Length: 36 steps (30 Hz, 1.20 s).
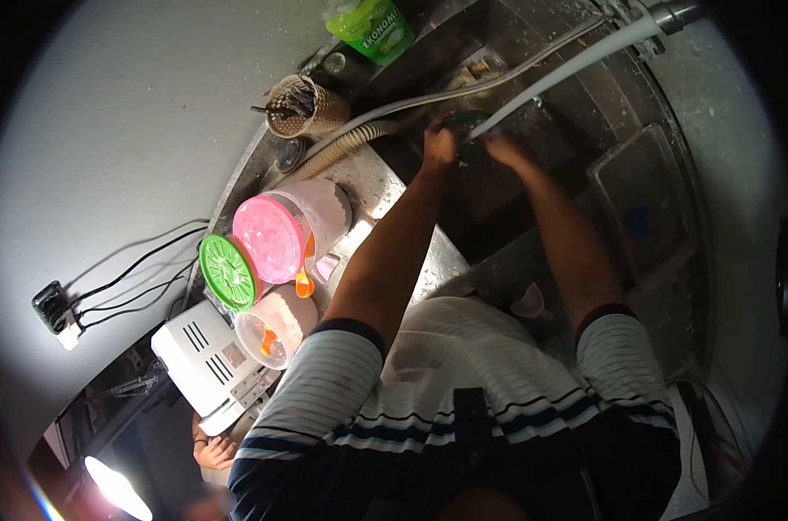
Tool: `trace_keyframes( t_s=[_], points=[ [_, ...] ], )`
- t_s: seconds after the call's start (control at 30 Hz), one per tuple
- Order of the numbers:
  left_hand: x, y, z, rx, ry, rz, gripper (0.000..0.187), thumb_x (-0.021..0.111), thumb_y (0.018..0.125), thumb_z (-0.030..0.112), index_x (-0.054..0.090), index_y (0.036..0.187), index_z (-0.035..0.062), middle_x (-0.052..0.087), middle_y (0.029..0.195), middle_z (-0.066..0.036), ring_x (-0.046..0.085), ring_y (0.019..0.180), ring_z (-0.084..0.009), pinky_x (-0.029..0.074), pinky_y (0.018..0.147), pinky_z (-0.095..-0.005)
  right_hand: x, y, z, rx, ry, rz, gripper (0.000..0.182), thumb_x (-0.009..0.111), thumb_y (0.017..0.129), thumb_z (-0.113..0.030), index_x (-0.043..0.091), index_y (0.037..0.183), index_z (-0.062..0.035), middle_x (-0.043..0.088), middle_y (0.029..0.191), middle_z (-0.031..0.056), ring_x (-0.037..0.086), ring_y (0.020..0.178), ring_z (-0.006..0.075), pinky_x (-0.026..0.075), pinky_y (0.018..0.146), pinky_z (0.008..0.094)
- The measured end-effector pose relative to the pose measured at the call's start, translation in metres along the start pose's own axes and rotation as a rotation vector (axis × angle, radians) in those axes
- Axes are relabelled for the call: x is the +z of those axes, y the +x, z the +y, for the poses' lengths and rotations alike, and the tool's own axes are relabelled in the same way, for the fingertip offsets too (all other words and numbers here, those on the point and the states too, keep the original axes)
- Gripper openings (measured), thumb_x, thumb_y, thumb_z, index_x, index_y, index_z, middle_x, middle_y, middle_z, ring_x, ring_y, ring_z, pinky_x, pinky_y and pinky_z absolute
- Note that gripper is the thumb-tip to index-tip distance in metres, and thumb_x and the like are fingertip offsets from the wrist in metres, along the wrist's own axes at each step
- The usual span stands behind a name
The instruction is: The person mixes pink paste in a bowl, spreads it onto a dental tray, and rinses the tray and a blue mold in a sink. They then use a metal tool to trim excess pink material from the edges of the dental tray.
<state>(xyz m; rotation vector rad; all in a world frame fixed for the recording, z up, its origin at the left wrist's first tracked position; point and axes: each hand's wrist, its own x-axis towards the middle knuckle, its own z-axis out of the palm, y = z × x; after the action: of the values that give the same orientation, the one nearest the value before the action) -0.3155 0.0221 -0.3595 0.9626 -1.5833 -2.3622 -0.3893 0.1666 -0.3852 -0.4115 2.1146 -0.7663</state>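
Note:
Both hands are inside the dark sink [515,204], around a dark green object [472,126] whose kind I cannot make out. My left hand [440,146] is closed on its left side. At its right edge is my right hand [508,150], with fingers too dark and blurred to read. A long pale tube or water stream [568,74] slants down from a metal fitting [676,15] and ends between the hands. Behind them, a thin grey hose [489,84] crosses the sink.
Left of my arms stand a pink-lidded tub [271,239], a green lid [229,272], an open tub with an orange scoop [277,326] and a white machine [205,365]. A utensil basket [303,106] and green Ekonomi pouch [372,30] stand farther back. Another person's hand [214,451] shows lower left.

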Motion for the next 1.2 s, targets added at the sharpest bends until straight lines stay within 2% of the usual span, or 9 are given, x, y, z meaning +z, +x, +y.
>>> trace_keyframes(
  t_s=[0.07,0.17,0.37,0.57,0.63,0.8,0.97,1.03,1.2],
  points=[
    [-0.013,0.011,-0.019,0.126,0.096,0.002,0.034,0.058,0.082,0.012,0.063,0.113,-0.0020,0.067,0.102,-0.008,0.062,0.092,-0.0175,0.050,0.081,-0.0294,0.023,0.028,0.033,-0.139,-0.357,0.075,0.033,0.051,0.086,-0.030,0.069,0.095,-0.0041,0.062,0.078,0.0061,0.057,0.069,0.0217,0.046,0.062,0.0371],
    [-0.011,-0.001,-0.016,0.188,0.140,0.008,0.036,0.057,0.083,0.017,0.063,0.113,-0.0024,0.066,0.101,-0.009,0.062,0.091,-0.0173,0.050,0.080,-0.0292,0.030,0.032,0.041,0.464,0.566,-0.743,0.032,0.057,0.088,-0.034,0.069,0.098,-0.0072,0.064,0.081,0.0045,0.057,0.067,0.0214,0.046,0.058,0.0368],
    [-0.009,-0.002,0.018,-0.360,0.152,-0.001,0.046,0.051,0.087,0.036,0.061,0.118,0.0032,0.064,0.103,-0.012,0.063,0.092,-0.0256,0.051,0.079,-0.0392,0.017,0.033,0.035,-0.178,-0.100,0.614,0.044,0.070,0.083,-0.044,0.067,0.097,-0.0025,0.068,0.093,0.0173,0.066,0.088,0.0319,0.051,0.076,0.0424],
    [-0.014,0.017,-0.003,-0.583,-0.027,0.027,0.068,0.027,0.089,0.070,0.058,0.120,0.0181,0.062,0.113,-0.010,0.059,0.097,-0.0305,0.045,0.081,-0.0543,-0.052,-0.047,-0.053,-0.342,-0.133,-0.113,0.057,0.076,0.077,-0.046,0.064,0.110,-0.0016,0.065,0.107,0.0246,0.060,0.109,0.0389,0.047,0.093,0.0448],
    [-0.007,0.011,0.014,-0.791,0.040,-0.012,0.062,0.033,0.091,0.064,0.059,0.121,0.0158,0.067,0.101,-0.009,0.063,0.085,-0.0280,0.050,0.076,-0.0504,-0.004,0.007,0.009,-0.606,-0.279,0.188,0.051,0.076,0.078,-0.047,0.066,0.103,-0.0044,0.067,0.086,0.0173,0.067,0.079,0.0317,0.052,0.070,0.0409],
    [-0.014,0.017,-0.064,0.169,1.008,-0.052,0.045,0.053,0.092,0.040,0.060,0.117,0.0042,0.065,0.112,-0.021,0.062,0.110,-0.0366,0.049,0.090,-0.0437,-0.024,-0.008,-0.030,0.341,0.742,-0.042,0.031,0.073,0.083,-0.037,0.064,0.093,-0.0094,0.047,0.058,0.0005,0.035,0.039,0.0083,0.025,0.035,0.0269],
    [0.007,-0.024,-0.030,0.240,0.537,0.178,0.040,0.066,0.083,0.030,0.064,0.112,0.0023,0.063,0.113,-0.028,0.061,0.110,-0.0410,0.048,0.090,-0.0413,0.001,0.010,-0.012,0.317,0.898,-0.054,0.028,0.069,0.088,-0.035,0.063,0.095,-0.0079,0.049,0.060,0.0001,0.036,0.039,0.0096,0.026,0.035,0.0273],
    [0.005,-0.021,-0.007,-0.335,0.599,0.598,0.042,0.064,0.085,0.035,0.067,0.100,-0.0043,0.065,0.105,-0.031,0.063,0.107,-0.0398,0.050,0.088,-0.0416,0.000,0.004,-0.014,0.127,0.880,-0.232,0.029,0.068,0.089,-0.035,0.064,0.096,-0.0073,0.050,0.060,0.0001,0.035,0.039,0.0099,0.026,0.035,0.0274],
    [-0.038,0.011,-0.094,0.013,1.184,0.081,0.047,0.047,0.092,0.035,0.066,0.085,-0.0084,0.063,0.102,-0.037,0.061,0.107,-0.0467,0.049,0.091,-0.0470,-0.004,0.007,-0.030,0.260,0.399,-0.005,0.029,0.067,0.089,-0.033,0.066,0.094,-0.0036,0.054,0.061,0.0012,0.049,0.043,0.0123,0.033,0.039,0.0297]
  ],
)
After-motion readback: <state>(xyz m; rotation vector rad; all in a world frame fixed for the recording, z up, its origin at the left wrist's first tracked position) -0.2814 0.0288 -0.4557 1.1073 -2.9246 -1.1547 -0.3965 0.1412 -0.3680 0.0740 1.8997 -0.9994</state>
